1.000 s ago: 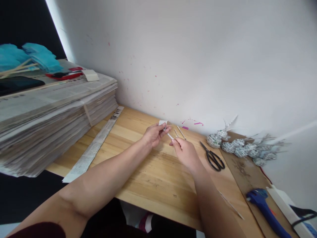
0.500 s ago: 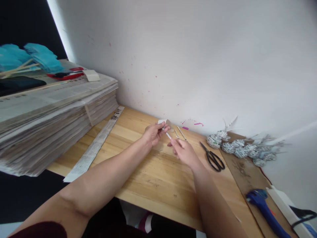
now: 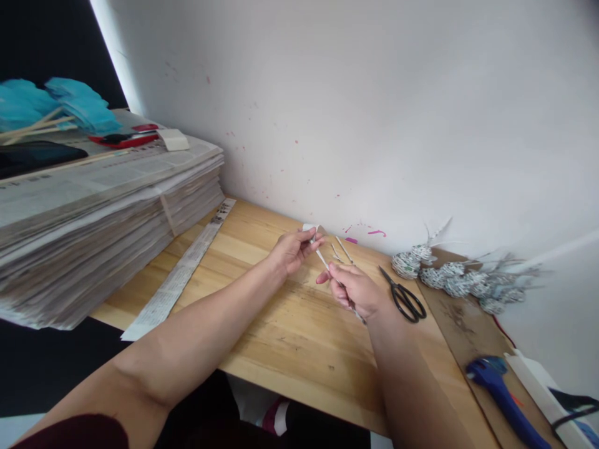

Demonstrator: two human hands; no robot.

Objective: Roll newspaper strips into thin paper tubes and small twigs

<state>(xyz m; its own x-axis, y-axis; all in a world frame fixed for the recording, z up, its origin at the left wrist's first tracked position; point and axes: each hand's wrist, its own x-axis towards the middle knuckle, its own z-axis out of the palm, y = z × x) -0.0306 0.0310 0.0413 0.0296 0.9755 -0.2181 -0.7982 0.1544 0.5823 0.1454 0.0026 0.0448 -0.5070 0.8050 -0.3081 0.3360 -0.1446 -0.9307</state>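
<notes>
Paper strip (image 3: 320, 254): left of the scissors (image 3: 403, 295), spanning both hands
Left hand (image 3: 296, 251): fingertips pinched on the strip's far part
Right hand (image 3: 352, 288): closed round its near part, just left of the scissors
Risk: uneven pull or a loosened pinch could crease or unwind the thin paper
Count: two hands, one held strip, one scissors, one flat newspaper strip (image 3: 182, 268) well left of them, one blue tool (image 3: 503, 393) nearer, to their right
</notes>
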